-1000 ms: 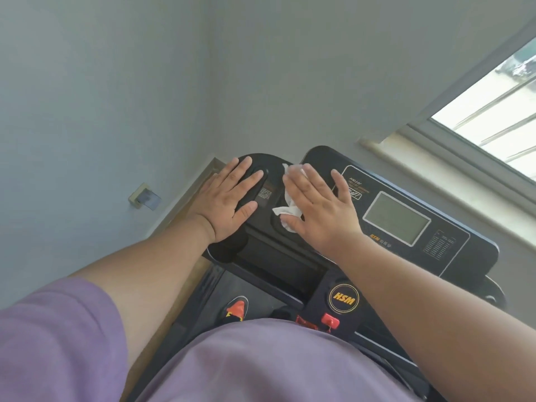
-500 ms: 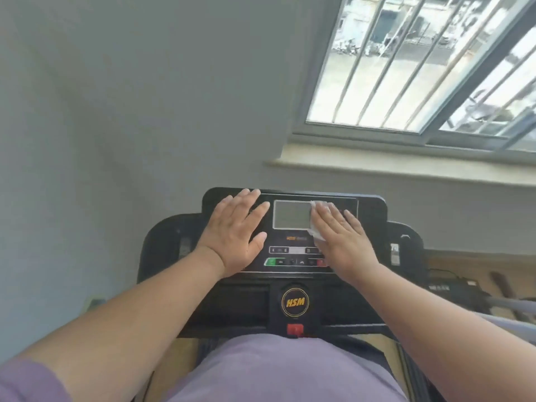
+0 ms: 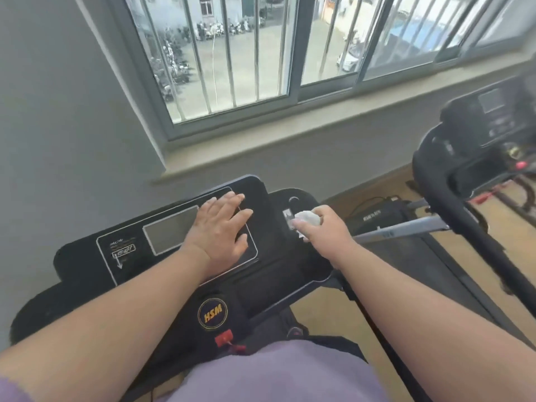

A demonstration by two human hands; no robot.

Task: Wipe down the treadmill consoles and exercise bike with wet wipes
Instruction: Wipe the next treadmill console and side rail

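Observation:
A black treadmill console with a grey display and a round HSM badge stands in front of me. My left hand lies flat, fingers spread, on the right half of the panel, partly over the display's edge. My right hand is closed around a bunched white wet wipe and presses it on the console's right wing, beside a small sticker.
A second treadmill stands to the right, with a black handrail and a grey bar between the two machines. A black box with cables sits on the wooden floor. A barred window and sill run behind the console.
The view has swung right. My right hand moved off the display to the console's right wing and bunched the wipe. My left hand shifted right across the panel.

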